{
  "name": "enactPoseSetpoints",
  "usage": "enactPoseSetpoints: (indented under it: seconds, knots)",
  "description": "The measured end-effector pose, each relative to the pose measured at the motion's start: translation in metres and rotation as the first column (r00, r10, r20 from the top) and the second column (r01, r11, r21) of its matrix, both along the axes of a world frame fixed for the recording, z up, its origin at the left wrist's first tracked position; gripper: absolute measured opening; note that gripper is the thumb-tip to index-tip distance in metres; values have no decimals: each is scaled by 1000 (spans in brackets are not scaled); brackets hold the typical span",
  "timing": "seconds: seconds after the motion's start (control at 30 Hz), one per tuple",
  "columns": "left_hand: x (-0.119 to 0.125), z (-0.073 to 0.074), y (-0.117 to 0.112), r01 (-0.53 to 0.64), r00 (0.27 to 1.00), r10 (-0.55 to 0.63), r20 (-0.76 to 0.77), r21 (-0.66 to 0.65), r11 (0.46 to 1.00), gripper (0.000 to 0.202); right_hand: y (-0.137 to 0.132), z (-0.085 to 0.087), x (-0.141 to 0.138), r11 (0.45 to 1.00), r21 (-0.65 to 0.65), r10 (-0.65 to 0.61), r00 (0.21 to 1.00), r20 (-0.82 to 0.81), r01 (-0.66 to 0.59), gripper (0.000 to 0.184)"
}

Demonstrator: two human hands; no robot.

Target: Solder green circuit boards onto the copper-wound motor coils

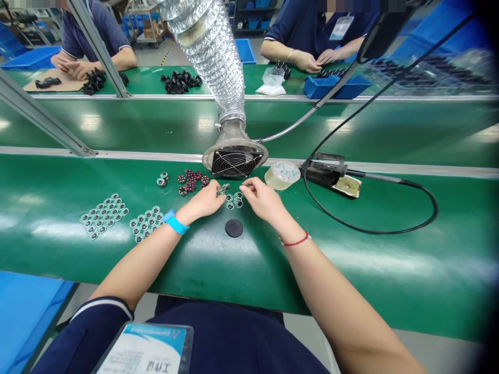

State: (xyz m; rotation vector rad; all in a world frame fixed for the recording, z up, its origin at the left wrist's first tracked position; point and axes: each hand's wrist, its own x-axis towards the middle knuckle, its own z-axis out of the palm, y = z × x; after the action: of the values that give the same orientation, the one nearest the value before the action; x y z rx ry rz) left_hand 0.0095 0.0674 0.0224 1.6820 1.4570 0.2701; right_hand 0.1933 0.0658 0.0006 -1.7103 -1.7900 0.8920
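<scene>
My left hand [207, 200] pinches a few small round green circuit boards [223, 189] between thumb and fingers, just above the table. My right hand [263, 200] is opposite, its thumb and forefinger drawn together; whatever is between them is too small to make out. Between the hands lies a small cluster of round circuit boards [234, 201] with dark centres. A flat black disc [234, 228] sits nearer to me. Red-and-black wound coils [190, 182] are heaped just beyond my left hand. Two panels of joined round boards [104, 215] [146, 223] lie left of my left forearm.
A fume extractor [235, 156] hangs behind my hands on a foil duct. Right of it stand a tape roll [282, 175] and a soldering iron holder [331, 174] with a looping black cable [390, 232]. Two co-workers sit across the green bench, with black parts [181, 82] and blue bins [335, 87].
</scene>
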Motion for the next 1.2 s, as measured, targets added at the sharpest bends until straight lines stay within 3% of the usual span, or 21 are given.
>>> enactPoseSetpoints:
  seconds: [0.07,0.17,0.33,0.47,0.6,0.77,0.97,1.1,1.2]
  knots:
    - [-4,7,-10,103,988,-88,123,-121,987,27,-8,0,-6,995,-22,96,978,-185,-102,30]
    - [-14,15,-26,239,935,-154,318,-247,939,26,-23,4,-14,974,-52,176,885,-432,-219,37]
    - [-33,12,-46,327,796,-52,603,-357,875,34,-46,16,-22,963,-143,70,725,-685,-229,44]
    - [-34,2,-56,267,735,32,678,-332,905,52,-58,13,-31,958,-217,-50,632,-773,-189,42]
    - [-27,-1,-59,179,783,54,620,-307,935,41,-58,1,-32,961,-256,-126,656,-744,-107,47]
    - [-19,-6,-61,84,860,65,506,-266,960,28,-64,-2,-29,945,-266,-32,755,-655,-191,54]
    - [-18,-3,-65,184,857,-19,515,-272,944,36,-69,4,-21,962,-203,23,796,-604,-181,51]
    - [-22,6,-67,255,815,-57,576,-269,929,36,-70,9,-17,952,-169,91,758,-646,-257,56]
    - [-23,3,-67,281,771,-36,636,-288,916,44,-74,8,-24,939,-195,67,709,-702,-283,56]
